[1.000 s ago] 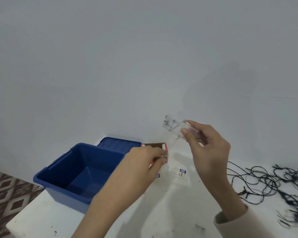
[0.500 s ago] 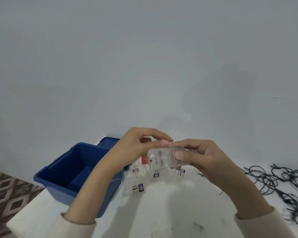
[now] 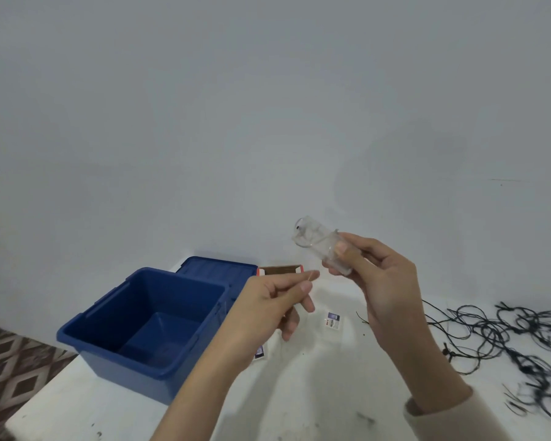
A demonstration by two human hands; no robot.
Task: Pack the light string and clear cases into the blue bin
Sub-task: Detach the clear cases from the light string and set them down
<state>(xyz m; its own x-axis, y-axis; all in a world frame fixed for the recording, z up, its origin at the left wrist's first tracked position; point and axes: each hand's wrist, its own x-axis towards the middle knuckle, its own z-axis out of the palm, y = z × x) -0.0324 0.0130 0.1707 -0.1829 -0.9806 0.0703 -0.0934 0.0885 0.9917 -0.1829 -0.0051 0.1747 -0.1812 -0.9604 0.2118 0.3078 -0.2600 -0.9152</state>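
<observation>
My right hand (image 3: 382, 281) holds a clear case (image 3: 315, 240) up above the white table, with its far end tilted up and to the left. My left hand (image 3: 268, 300) is lower and just left of it, thumb and forefinger pinching a thin pale wire (image 3: 312, 275) that seems to come from the case. The open blue bin (image 3: 121, 374) stands on the table at the left and looks empty. The black light string (image 3: 506, 332) lies tangled on the table at the right. Two small clear cases with labels, one (image 3: 333, 321) and another (image 3: 260, 353), lie under my hands.
The bin's blue lid (image 3: 217, 268) lies behind the bin against the wall. A small cardboard box (image 3: 280, 269) sits beside the lid. The table's left edge (image 3: 45, 396) drops to a patterned floor (image 3: 10, 361). A plain wall rises close behind.
My hands were together on the clear case half a second ago. Now they are apart: the right hand has lifted the case up and right, and the left has dropped away with the wire.
</observation>
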